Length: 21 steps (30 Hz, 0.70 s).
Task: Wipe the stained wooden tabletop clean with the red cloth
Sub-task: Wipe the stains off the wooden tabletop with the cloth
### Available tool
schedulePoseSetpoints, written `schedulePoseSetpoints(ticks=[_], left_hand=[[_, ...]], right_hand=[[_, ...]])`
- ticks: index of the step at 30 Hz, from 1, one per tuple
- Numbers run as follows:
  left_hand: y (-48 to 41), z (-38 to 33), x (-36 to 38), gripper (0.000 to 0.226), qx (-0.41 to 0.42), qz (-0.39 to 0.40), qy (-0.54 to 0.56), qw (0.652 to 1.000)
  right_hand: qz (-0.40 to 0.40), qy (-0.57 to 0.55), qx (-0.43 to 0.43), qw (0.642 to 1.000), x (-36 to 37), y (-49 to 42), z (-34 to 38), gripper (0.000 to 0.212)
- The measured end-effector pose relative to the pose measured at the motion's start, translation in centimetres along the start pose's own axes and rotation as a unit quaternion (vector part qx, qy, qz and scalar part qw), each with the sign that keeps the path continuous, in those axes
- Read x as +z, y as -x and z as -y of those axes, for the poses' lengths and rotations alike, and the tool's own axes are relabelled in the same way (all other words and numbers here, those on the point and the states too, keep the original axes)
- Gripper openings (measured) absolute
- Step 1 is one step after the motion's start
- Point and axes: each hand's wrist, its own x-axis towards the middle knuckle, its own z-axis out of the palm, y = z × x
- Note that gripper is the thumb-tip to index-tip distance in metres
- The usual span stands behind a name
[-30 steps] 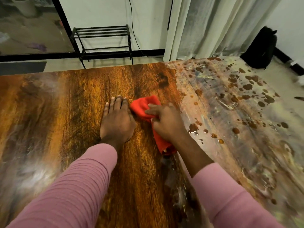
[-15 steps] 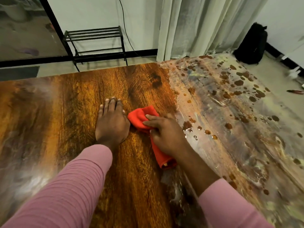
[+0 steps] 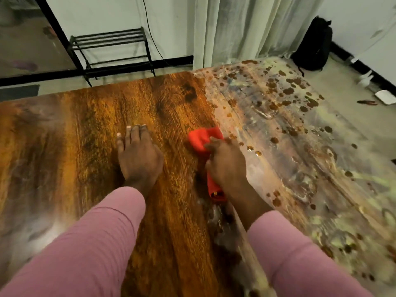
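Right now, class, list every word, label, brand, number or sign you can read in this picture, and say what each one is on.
None: no readable text anywhere.
red cloth: no label showing.
tabletop: only wood grain and brown stains.
black backpack: no legible brand.
white object on the floor: too small and blurred to read.

The table fills the view from the near edge outward. The left hand lies flat on it near the middle. The right hand rests at its 3 o'clock, close but apart, pressed down on the cloth, which shows beyond the fingers at 12 o'clock and under the wrist at 6 o'clock. Spots lie on the table from 1 to 4 o'clock of the cloth. Past the far edge, a rack stands on the floor at 11 o'clock, a curtain at 12 o'clock, and what seems to be a bag at 1 o'clock.
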Motion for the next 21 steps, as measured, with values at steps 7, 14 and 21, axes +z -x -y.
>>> schedulePoseSetpoints(ticks=[7,14,21], left_hand=[[13.0,-1.1,-1.9,0.055,-0.042,0.035,0.048,0.997],[19.6,-1.4,-1.8,0.058,-0.051,0.094,0.034,0.994],[19.5,-1.3,-1.5,0.059,-0.037,0.113,0.015,0.993]], right_hand=[[0.091,-0.034,-0.134,0.986,-0.1,5.6,2.6,0.046],[-0.018,0.006,0.052,0.998,-1.9,7.2,-0.3,0.046],[0.091,-0.063,-0.115,0.987,-1.6,12.7,1.6,0.045]])
